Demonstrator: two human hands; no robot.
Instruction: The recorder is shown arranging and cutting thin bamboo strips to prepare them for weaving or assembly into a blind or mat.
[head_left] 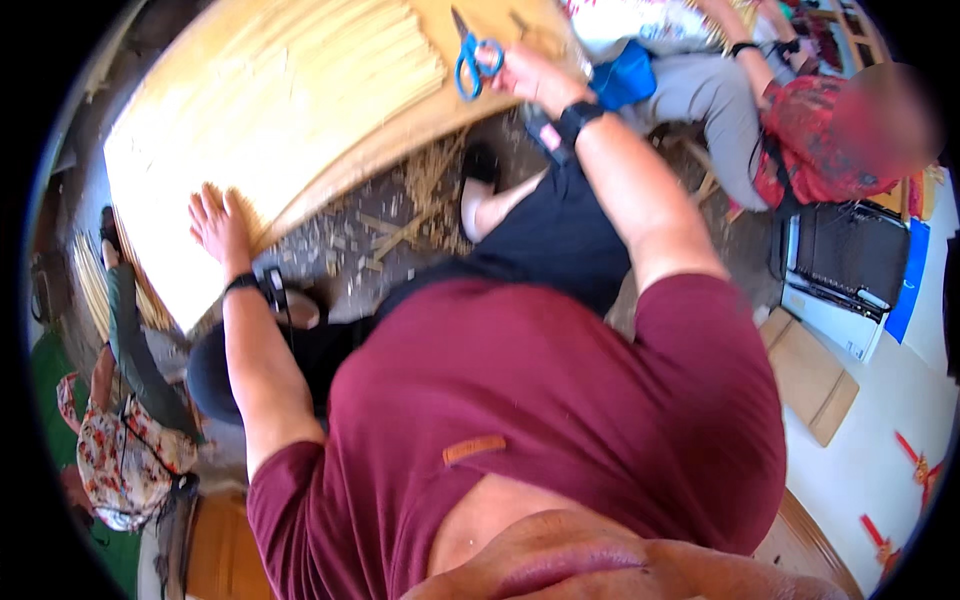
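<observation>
My right hand holds a pair of scissors by the blue handles, over the right part of a pale wooden table. The blades point away from me. My left hand lies flat with its fingers spread at the table's near left, beside the end of a layer of thin pale strips. These strips lie side by side across the tabletop in a wide sheet. Near the right hand, another dark, slim tool rests on the table; its kind is unclear.
Cut scraps litter the floor under the table's near edge. At the right sits a person in a red top, hands on pale strips; another in a flowered top is at the left. A cardboard piece lies at the right.
</observation>
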